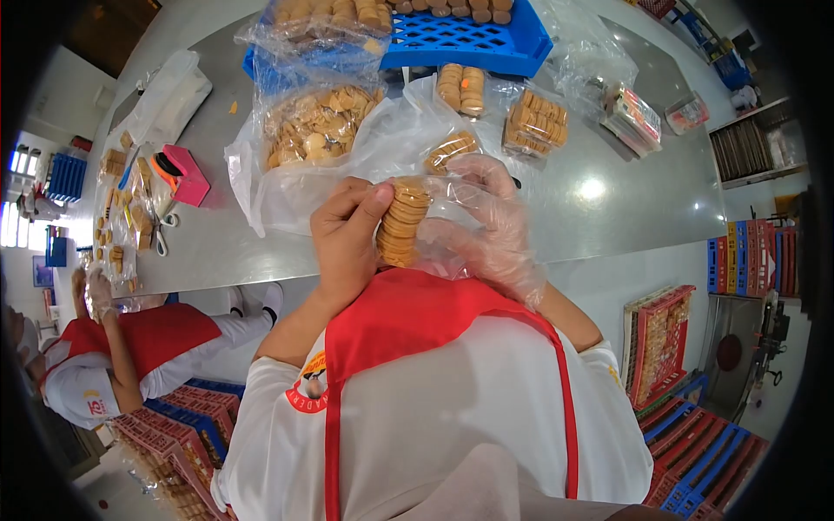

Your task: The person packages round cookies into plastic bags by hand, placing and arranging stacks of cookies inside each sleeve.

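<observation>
Fingers (375, 203) of your bare left hand (343, 234) pinch the slightly tilted tan stack of round biscuits in clear film (403, 227) at mid-frame. Your right hand in a clear plastic glove (486, 227) has its fingers bent at the stack's right side; whether they pinch cannot be told. Judged light, brittle, slippery: grip gently along its sides. Your grey metal table (643, 213) has its near edge across mid-frame; more moving room lies centre right.

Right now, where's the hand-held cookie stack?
Head view, centre: the cookie stack is in the left hand, beside the gloved right hand, just above the red apron.
</observation>
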A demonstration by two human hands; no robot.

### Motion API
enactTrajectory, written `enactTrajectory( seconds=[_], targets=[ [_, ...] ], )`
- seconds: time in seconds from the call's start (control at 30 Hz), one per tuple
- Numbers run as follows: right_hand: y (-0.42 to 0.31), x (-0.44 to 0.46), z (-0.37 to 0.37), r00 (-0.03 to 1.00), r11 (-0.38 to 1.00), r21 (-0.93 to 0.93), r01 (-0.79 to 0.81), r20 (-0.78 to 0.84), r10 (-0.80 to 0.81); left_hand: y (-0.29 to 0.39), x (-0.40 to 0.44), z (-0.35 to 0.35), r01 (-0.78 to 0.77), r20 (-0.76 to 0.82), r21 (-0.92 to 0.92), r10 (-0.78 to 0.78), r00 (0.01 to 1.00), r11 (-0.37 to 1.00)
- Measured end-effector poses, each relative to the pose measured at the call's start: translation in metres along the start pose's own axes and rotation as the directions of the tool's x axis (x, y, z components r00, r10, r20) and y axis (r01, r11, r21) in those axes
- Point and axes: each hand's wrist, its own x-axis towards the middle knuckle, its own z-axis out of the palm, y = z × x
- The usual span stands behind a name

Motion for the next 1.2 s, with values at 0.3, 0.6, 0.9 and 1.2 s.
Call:
enactTrajectory(
  seconds=[0.3,0.6,0.9,1.2],
  targets=[
    [0.011,-0.006,0.006,0.995,0.996,-0.003,-0.094,0.018,0.094,-0.003,0.001,0.002,-0.138,0.021,0.023,0.137,0.99,0.99],
    [0.004,-0.009,0.008,0.981,0.965,0.172,-0.196,0.031,0.194,0.002,-0.002,0.001,-0.2,0.055,0.188,0.193,0.98,0.962],
    [0.012,-0.015,0.011,0.981,0.957,0.232,-0.174,-0.047,0.19,-0.006,0.0,-0.007,0.159,0.171,-0.217,-0.123,0.977,0.963],
    [0.003,-0.014,0.003,0.996,0.997,-0.008,-0.073,-0.056,0.072,-0.002,-0.005,-0.01,0.268,0.264,-0.155,-0.221,0.939,0.951]
  ],
)
